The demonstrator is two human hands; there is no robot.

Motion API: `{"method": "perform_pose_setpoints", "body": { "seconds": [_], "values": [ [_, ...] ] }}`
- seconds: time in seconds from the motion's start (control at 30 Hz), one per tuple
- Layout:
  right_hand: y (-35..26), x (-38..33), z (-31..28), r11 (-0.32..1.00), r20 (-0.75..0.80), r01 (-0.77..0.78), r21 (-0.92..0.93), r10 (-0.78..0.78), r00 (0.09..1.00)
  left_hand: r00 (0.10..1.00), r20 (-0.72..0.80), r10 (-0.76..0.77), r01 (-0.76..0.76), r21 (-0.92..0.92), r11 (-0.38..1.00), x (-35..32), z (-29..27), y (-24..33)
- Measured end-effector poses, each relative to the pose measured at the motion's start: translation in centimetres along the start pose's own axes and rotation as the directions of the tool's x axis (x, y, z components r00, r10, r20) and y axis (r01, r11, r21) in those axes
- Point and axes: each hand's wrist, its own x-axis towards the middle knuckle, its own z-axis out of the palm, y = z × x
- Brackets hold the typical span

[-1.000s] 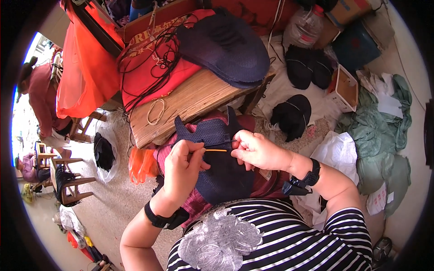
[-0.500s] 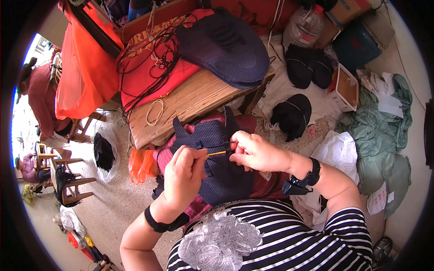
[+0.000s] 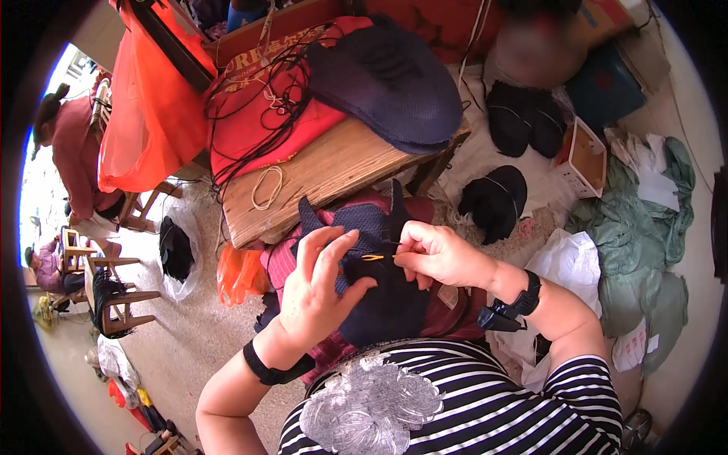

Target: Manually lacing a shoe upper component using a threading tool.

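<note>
Left hand [image 3: 318, 292] is clamped on dark cloth [image 3: 379, 303]; right hand [image 3: 436, 254], just beside it, is pinched on a yellow needle [image 3: 373, 258]. Beyond both, a tabletop [image 3: 334, 178] is seen.

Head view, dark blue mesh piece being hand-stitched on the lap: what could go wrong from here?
1. The right hand pinches a thin yellow needle right beside the left hand, so a slip could prick a finger.
2. The dark blue mesh piece rests loosely on the lap and might shift mid-stitch.
3. Loose black cords lie tangled on the wooden bench close by and could snag.
</note>
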Motion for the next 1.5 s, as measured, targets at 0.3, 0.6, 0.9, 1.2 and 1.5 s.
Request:
{"method": "perform_pose_setpoints", "body": {
  "seconds": [0.3,0.6,0.9,1.2,1.5],
  "values": [
    [0.3,-2.9,-4.3,0.988,-0.169,-0.011,-0.152,-0.015,0.985,0.987,0.153,-0.058,0.006,0.324,0.946,-0.3,0.1,-1.1],
    [1.4,-4.7,-8.1,0.839,-0.519,0.424,0.34,-0.209,0.829,0.994,0.037,0.102,-0.107,0.467,0.878,-1.2,0.1,-1.1],
    [-0.4,0.9,-2.1,0.428,-0.006,0.134,0.894,-0.288,0.958,0.994,-0.053,-0.093,0.106,0.363,0.926,-2.7,-0.6,-1.5],
    [1.4,-2.0,-8.9,0.711,-0.423,0.328,0.621,-0.048,0.905,0.997,-0.06,-0.048,0.066,0.353,0.933,-3.8,0.4,-2.7],
    [2.1,-3.8,-11.6,0.856,-0.639,0.347,0.383,-0.026,0.768,0.993,-0.119,-0.021,0.039,0.151,0.988,-1.8,-0.5,-3.9]
  ]
}}
